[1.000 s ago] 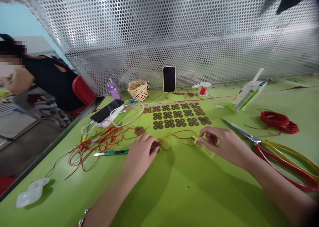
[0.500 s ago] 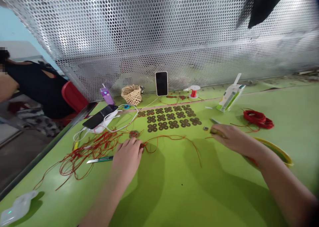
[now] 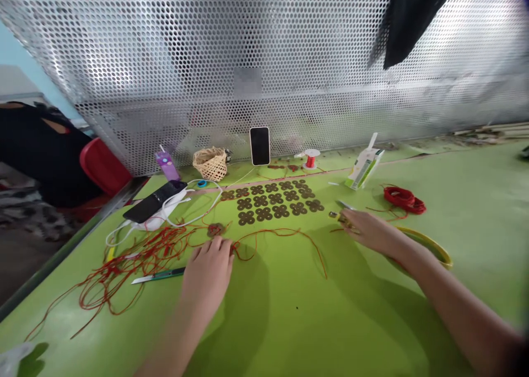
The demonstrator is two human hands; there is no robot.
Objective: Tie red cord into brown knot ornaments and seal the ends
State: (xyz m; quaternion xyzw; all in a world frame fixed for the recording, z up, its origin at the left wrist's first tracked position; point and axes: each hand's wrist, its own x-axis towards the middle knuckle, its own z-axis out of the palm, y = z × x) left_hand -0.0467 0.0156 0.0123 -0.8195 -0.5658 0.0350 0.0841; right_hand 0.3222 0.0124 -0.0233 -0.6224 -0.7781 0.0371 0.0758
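My left hand [image 3: 209, 267] rests palm down on the green table, its fingers bent together over something at the end of a red cord [image 3: 285, 232]; what lies beneath is hidden. Just beyond its fingertips is a coin cluster [image 3: 215, 230] with red thread. At the right, my right hand [image 3: 363, 228] is closed around a small yellowish metal tool [image 3: 339, 218], partly hidden by the fingers. Rows of dark coin clusters [image 3: 280, 211] lie between and beyond the hands. A green-handled knife [image 3: 167, 274] and tangled red cords [image 3: 152, 250] are left of my left hand.
Along the back stand a phone [image 3: 260, 146], a woven basket [image 3: 210, 163], a red thread spool [image 3: 311, 159] and a drink carton [image 3: 364, 168]. A red cord bundle [image 3: 404, 199] and a yellow-rimmed ring [image 3: 430, 244] are at right. A person in black [image 3: 45, 145] is at far left.
The view has shifted, so most items appear further left. My right hand still holds the tool, now showing more of it past the fingers. My left hand stays down on the cord.
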